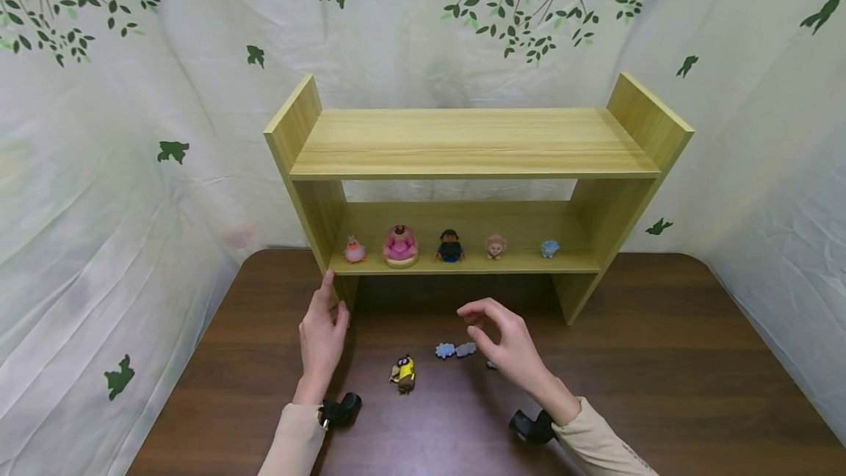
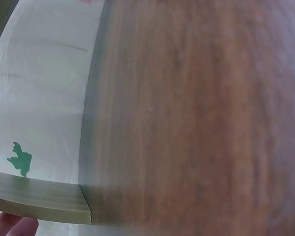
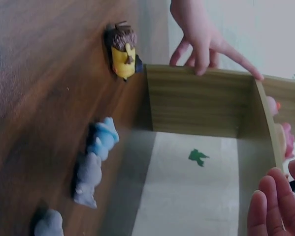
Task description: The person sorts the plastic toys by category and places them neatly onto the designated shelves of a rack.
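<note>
My left hand holds the left side panel of a light wooden shelf, its index finger stretched up to the lower board's corner and its thumb over the panel's front edge. My right hand hovers in front of the lower board, fingers curved, thumb apart, nothing between them. Along that board stand a pinkish bird figure, a pink bear figure, a dark-haired figure in blue, a small pink-maned figure and a small blue figure.
On the brown table lie a yellow and brown figure, a light blue figure and a grey figure. Another grey figure is partly hidden by my right hand in the head view. A leaf-printed curtain hangs behind.
</note>
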{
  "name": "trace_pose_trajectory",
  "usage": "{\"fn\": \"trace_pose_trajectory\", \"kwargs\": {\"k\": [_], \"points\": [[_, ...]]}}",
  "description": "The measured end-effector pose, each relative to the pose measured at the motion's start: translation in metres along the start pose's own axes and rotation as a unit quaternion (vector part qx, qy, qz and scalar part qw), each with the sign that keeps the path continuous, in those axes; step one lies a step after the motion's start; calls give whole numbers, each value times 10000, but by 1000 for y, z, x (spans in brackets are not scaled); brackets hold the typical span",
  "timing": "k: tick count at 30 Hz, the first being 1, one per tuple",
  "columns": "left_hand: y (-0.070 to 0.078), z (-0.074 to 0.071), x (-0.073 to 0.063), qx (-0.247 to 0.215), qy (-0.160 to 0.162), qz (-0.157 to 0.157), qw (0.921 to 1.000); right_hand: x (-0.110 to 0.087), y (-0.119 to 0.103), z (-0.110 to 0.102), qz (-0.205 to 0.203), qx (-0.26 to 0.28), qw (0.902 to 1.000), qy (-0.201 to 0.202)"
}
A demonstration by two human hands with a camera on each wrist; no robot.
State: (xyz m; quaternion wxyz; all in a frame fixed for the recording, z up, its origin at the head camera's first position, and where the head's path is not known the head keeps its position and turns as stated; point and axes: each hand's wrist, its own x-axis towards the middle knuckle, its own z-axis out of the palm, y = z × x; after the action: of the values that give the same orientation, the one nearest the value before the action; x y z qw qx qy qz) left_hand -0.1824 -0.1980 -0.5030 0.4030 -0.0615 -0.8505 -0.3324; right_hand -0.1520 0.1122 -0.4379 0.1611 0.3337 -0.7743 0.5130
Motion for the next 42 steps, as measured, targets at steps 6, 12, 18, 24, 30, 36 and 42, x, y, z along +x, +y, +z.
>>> {"fn": "trace_pose_trajectory", "kwargs": {"k": [6, 12, 18, 24, 30, 36, 42], "points": [[0, 0, 0, 81, -8, 23, 10000, 0, -11, 9, 149, -27, 9996, -222], [1, 0, 1, 90, 39, 75, 9999, 6, -40, 12, 434, 163, 9975, -534], [3, -1, 2, 83, 69, 116, 9999, -1, -20, 28, 546, 238, 9956, -724], [4, -1, 1, 86, 87, 95, 9999, -10, 2, 46, 649, 285, 9936, -883], [3, -1, 0, 124, 86, 138, 9998, -13, 3, 57, 904, 272, 9887, -1167], [1, 0, 1, 126, 106, 209, 9996, -16, 4, 66, 1224, 219, 9813, -1467], [1, 1, 0, 83, 173, 279, 9994, -19, 6, 73, 1299, 236, 9779, -1621]]}}
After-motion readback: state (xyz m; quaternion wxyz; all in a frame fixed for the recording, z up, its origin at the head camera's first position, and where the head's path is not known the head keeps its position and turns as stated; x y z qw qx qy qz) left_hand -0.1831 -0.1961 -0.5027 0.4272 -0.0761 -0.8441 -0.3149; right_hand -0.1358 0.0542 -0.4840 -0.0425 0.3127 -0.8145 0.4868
